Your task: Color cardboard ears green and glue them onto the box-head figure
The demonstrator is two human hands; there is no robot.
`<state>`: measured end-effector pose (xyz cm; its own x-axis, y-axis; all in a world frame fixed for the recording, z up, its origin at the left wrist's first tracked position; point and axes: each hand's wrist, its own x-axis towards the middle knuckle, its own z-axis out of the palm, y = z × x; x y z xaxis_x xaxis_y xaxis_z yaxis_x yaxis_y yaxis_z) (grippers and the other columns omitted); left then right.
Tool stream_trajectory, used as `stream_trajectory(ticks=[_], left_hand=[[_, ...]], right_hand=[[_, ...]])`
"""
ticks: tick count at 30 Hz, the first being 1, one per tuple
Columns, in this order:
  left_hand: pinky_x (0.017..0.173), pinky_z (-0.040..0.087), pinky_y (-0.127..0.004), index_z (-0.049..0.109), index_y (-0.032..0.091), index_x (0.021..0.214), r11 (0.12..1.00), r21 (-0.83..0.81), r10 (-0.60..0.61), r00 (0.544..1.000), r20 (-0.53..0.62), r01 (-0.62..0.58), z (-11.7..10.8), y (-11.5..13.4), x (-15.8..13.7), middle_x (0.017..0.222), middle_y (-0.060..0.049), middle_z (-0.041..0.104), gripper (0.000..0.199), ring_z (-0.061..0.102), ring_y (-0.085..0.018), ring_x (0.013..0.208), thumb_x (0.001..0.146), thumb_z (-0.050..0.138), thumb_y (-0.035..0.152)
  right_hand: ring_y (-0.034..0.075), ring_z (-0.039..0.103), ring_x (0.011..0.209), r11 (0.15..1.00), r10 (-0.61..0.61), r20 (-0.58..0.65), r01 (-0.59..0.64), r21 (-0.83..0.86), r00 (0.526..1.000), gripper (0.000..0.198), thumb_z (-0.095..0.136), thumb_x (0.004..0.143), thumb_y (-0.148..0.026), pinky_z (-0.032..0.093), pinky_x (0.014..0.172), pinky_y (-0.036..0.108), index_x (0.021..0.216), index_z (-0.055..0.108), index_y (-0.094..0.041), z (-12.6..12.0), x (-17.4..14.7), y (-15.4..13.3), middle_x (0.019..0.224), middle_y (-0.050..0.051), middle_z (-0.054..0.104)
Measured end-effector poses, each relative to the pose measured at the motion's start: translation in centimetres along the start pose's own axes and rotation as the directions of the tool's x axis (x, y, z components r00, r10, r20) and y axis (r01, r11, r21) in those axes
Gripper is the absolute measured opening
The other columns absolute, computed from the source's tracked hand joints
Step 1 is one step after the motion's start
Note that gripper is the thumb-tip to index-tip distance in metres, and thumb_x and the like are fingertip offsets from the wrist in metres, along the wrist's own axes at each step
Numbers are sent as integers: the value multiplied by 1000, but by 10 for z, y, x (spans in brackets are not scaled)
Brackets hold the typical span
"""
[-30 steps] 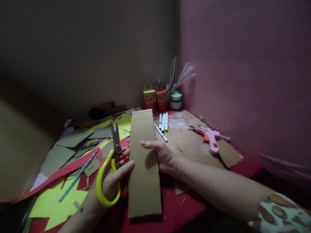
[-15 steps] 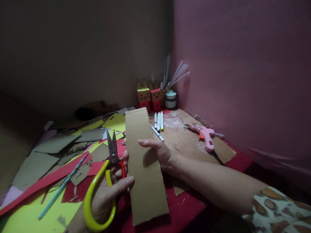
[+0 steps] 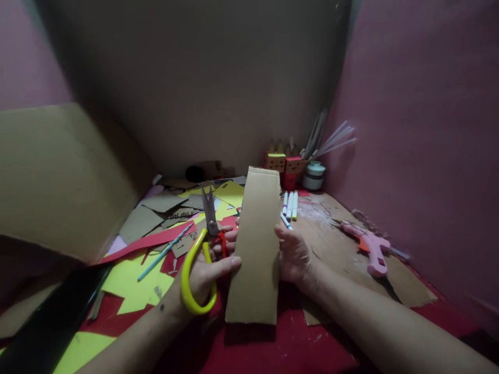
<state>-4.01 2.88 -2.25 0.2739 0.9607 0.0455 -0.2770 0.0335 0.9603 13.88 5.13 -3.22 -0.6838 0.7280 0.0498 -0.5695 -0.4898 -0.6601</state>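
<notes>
A long strip of brown cardboard (image 3: pixel 257 249) is held upright, leaning away from me, between my hands. My left hand (image 3: pixel 208 270) pinches its left edge, thumb in front and fingers partly behind. Looped over that same hand are scissors (image 3: pixel 210 215) with yellow handles and a red part near the pivot; their blades point up, slightly apart. On the strip's right edge is my right hand (image 3: pixel 295 254), its thumb at the edge and its other fingers mostly hidden behind the cardboard.
Paper and cardboard scraps (image 3: pixel 142 226) cover the left side, with a blue striped pencil (image 3: pixel 163 253) on them. Several markers (image 3: pixel 289 205) lie beyond my right hand. A pink glue gun (image 3: pixel 368 244) rests at right. Box figures (image 3: pixel 276 162) and a lidded jar (image 3: pixel 314 175) stand behind.
The view has swung left, bringing a large cardboard panel into sight. My right thumb has slid from the strip's face to its right edge. The strip now stands straighter.
</notes>
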Motion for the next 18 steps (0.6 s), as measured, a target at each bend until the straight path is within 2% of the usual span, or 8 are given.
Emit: stream_trajectory(ticks=[3, 8, 14, 16, 18], left_hand=[[73, 54, -28, 62, 20, 104, 999, -26, 20, 1000, 8, -20, -2, -1, 0, 87, -4, 69, 47, 66, -20, 82, 61, 80, 22], [66, 52, -19, 63, 21, 99, 997, -64, 32, 999, -4, -32, -3, 1, 1, 77, 2, 66, 41, 64, -11, 71, 61, 80, 20], [70, 54, -27, 64, 17, 93, 999, -54, 2, 1000, 1, -2, -4, 7, 0, 82, -2, 67, 34, 65, -15, 73, 63, 77, 23], [67, 53, -26, 63, 17, 93, 1000, -31, -6, 1000, 19, 7, -5, 3, 1, 82, -2, 67, 35, 65, -15, 73, 62, 78, 23], [56, 51, -23, 62, 15, 90, 1000, 13, -22, 999, 35, 21, -7, -3, 2, 77, -1, 65, 31, 62, -12, 64, 65, 77, 24]], right_hand=[[33, 59, 107, 1000, 4, 19, -4, -14, 1000, 59, 67, 53, -49, 40, 95, 48, 100, 64, -14, 2, 0, -2, 99, 12, 71], [32, 59, 106, 999, 1, 72, 2, -40, 997, 54, 62, 55, -39, 42, 92, 47, 103, 64, -14, 6, -2, -4, 103, 13, 70], [27, 59, 109, 997, -28, 127, 36, -65, 991, 59, 65, 60, -40, 39, 99, 39, 111, 64, -12, 7, -4, -3, 112, 13, 67], [26, 61, 104, 995, -40, 115, 50, -81, 993, 64, 70, 59, -45, 41, 97, 39, 113, 64, -11, 4, -3, -1, 108, 13, 68], [25, 64, 93, 993, -66, 80, 73, -91, 995, 67, 74, 57, -51, 47, 88, 39, 112, 64, -14, 1, -1, 2, 98, 11, 71]])
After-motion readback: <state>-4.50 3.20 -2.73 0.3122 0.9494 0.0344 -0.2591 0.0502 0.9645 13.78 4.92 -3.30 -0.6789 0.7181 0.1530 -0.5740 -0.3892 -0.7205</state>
